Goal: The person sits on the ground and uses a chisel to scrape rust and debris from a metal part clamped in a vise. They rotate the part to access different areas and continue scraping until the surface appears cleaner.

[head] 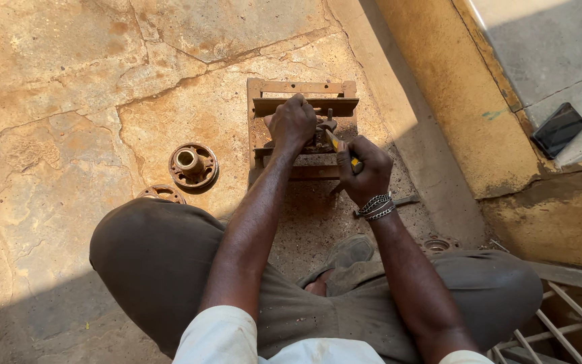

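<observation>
- On a cracked stone floor [69, 81], seen from above, a person sits with knees spread wide, both bare hands working at a small rusty metal frame [302, 91] set between the legs.
- Left hand [292, 123] is closed in a fist over a rusty part [323, 135] at the middle of the frame, pressing down on it.
- Right hand [365, 170] is wrapped tight around a yellow-handled tool [337, 145], whose tip meets the rusty part just beside the left hand. Metal bracelets [376, 206] circle this wrist.
- Frame stands close to a raised kerb [399, 101] on the right, with little room on that side; its far edge faces bare floor.
- Left of the frame, slightly apart, lies a round rusty flange [192, 164]. A second rusty disc [162, 193] peeks out at the edge of the left knee, and another round piece [437, 244] sits by the right knee.
- Wide bare stone stretches to the left and ahead.
- Beyond the kerb, a dark phone [558, 129] rests on a grey ledge [560, 47], well apart from the hands.
- Metal bars [560, 323] fill the lower right corner.
</observation>
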